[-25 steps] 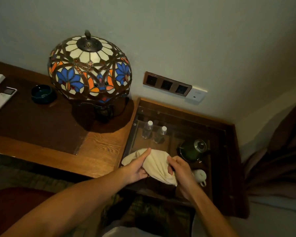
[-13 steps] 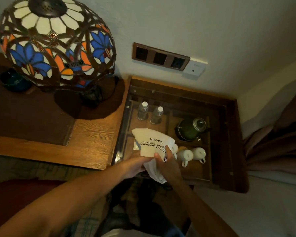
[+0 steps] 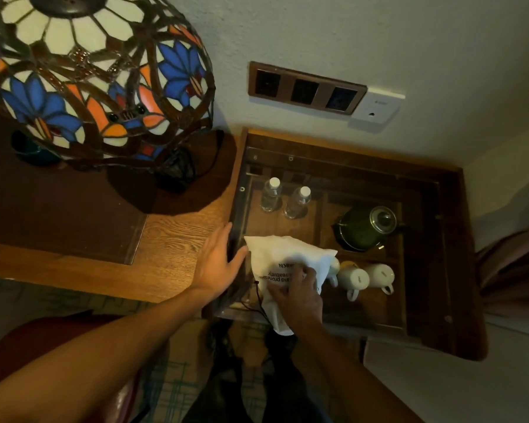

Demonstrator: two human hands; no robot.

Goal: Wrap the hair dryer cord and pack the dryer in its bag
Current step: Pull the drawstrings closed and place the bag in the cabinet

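Observation:
A white cloth bag (image 3: 283, 257) with black printed lettering lies on the glass top of the low wooden cabinet (image 3: 440, 270). It bulges; what is inside is hidden. My right hand (image 3: 297, 296) rests on its near end, fingers curled on the fabric. A thin dark drawstring (image 3: 258, 296) hangs from the bag's left edge. My left hand (image 3: 216, 264) lies flat with spread fingers on the desk's right edge, its thumb beside the bag's left side. The hair dryer and its cord are not visible.
A stained-glass lamp (image 3: 95, 74) stands on the wooden desk (image 3: 171, 236) at left. Under the glass are two water bottles (image 3: 271, 193), a green kettle (image 3: 367, 227) and white cups (image 3: 379, 276). A socket panel (image 3: 306, 88) is on the wall.
The view moved closer and down. My left hand let go of the bag and moved left onto the desk edge. The bag settled onto the glass under my right hand.

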